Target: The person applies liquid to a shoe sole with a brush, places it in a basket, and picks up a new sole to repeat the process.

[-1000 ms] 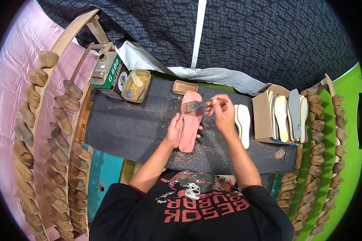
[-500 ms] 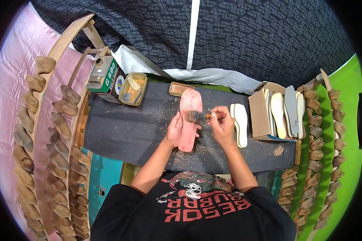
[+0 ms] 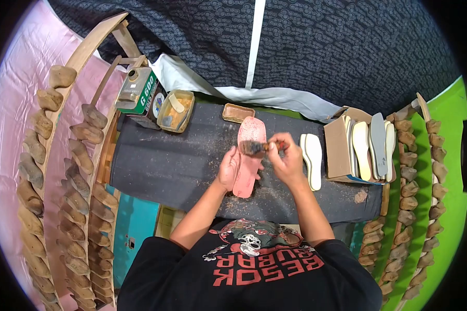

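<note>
A pink shoe sole (image 3: 245, 179) lies lengthwise over the table, with specks of debris on its upper part. My left hand (image 3: 229, 168) holds it from beneath, thumb along the left edge and fingertips showing at the right edge. In my right hand (image 3: 286, 159) is a paintbrush (image 3: 253, 148), gripped by its dark handle. Its bristles rest on or just over the middle of the sole; exact contact is hard to tell. To the right of that hand lie cream insoles (image 3: 312, 161).
A cardboard box (image 3: 339, 150) of insoles stands at the right. Farther back are a small brown tray (image 3: 238, 112), a plastic tub (image 3: 176, 112) and a metal can (image 3: 138, 98). Crumbs litter the dark table (image 3: 155, 160). Racks of wooden shoe lasts (image 3: 32, 171) flank both sides.
The whole view has shifted slightly. The brush stays around the middle of the sole, its bristles sharper now than before. Both hands keep their holds.
</note>
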`<move>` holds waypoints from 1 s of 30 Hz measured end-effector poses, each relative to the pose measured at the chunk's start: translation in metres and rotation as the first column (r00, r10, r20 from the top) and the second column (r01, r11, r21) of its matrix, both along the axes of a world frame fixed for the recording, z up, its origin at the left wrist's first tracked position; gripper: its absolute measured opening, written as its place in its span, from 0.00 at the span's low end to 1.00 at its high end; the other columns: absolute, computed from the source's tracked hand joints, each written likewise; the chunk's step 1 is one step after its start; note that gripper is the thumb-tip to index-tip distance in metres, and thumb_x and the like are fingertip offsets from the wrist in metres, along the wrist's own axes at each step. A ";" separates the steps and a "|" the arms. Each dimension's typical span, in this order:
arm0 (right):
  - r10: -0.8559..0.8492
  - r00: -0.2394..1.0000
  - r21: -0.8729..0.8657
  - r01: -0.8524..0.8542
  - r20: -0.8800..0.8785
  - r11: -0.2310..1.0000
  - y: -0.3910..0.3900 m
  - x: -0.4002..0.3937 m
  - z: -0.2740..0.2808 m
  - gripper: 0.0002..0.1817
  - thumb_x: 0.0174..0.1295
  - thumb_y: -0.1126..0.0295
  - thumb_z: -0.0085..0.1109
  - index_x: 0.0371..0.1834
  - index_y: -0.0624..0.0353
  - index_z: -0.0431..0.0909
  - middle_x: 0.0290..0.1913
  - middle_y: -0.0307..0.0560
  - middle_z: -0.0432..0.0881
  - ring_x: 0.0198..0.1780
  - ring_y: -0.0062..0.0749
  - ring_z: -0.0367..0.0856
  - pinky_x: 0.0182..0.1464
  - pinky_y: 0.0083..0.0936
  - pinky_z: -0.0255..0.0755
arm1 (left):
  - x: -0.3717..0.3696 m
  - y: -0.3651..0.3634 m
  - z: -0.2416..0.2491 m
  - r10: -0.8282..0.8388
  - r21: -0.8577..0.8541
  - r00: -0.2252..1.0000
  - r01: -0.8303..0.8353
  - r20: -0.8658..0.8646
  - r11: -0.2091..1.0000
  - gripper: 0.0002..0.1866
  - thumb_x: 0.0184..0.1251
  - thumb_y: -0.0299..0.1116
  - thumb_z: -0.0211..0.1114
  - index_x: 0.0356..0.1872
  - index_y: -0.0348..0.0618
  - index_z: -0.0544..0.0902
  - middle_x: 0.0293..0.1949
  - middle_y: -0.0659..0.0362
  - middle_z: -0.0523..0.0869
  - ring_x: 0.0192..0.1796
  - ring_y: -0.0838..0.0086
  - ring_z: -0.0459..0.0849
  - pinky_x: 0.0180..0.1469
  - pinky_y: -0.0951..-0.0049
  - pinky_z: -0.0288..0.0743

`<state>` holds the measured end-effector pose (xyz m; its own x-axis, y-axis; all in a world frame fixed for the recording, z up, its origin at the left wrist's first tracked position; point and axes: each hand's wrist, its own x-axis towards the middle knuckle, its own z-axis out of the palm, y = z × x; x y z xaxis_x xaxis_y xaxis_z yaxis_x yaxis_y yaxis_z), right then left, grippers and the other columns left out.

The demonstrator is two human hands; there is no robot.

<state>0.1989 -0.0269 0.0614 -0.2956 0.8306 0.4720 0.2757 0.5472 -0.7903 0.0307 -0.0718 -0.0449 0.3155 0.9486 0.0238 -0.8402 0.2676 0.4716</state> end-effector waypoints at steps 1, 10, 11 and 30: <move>0.007 0.999 0.009 -0.008 0.033 1.000 -0.009 0.000 0.002 0.06 0.66 0.74 0.60 0.43 0.62 0.75 0.28 0.45 0.81 0.27 0.26 0.81 0.33 0.25 0.75 | -0.003 -0.001 -0.001 0.009 -0.003 1.000 -0.009 0.003 1.000 0.34 0.79 0.58 0.34 0.68 0.41 0.70 0.56 0.49 0.83 0.48 0.57 0.87 0.43 0.56 0.87; -0.071 0.991 0.096 0.082 -0.115 0.992 0.039 -0.015 0.000 0.06 0.67 0.74 0.59 0.44 0.63 0.75 0.29 0.44 0.81 0.28 0.24 0.80 0.33 0.23 0.74 | 0.000 -0.001 0.001 -0.033 -0.036 0.998 0.031 -0.052 0.999 0.34 0.79 0.59 0.35 0.70 0.44 0.67 0.56 0.50 0.82 0.45 0.56 0.88 0.41 0.56 0.88; -0.071 0.990 0.098 0.083 -0.119 0.992 0.037 -0.015 -0.001 0.06 0.67 0.74 0.59 0.44 0.63 0.75 0.29 0.44 0.81 0.28 0.24 0.80 0.33 0.23 0.74 | 0.000 0.000 0.001 -0.019 -0.028 0.999 0.018 -0.045 0.999 0.34 0.79 0.59 0.34 0.71 0.44 0.67 0.57 0.50 0.82 0.46 0.56 0.88 0.41 0.56 0.88; 0.049 0.999 0.045 -0.049 0.003 0.998 -0.004 -0.013 -0.001 0.05 0.64 0.75 0.61 0.40 0.61 0.76 0.25 0.42 0.80 0.25 0.22 0.79 0.31 0.22 0.74 | -0.008 0.003 0.004 0.068 -0.024 0.997 -0.069 -0.031 0.997 0.36 0.79 0.62 0.31 0.71 0.44 0.66 0.58 0.49 0.81 0.47 0.55 0.87 0.42 0.55 0.87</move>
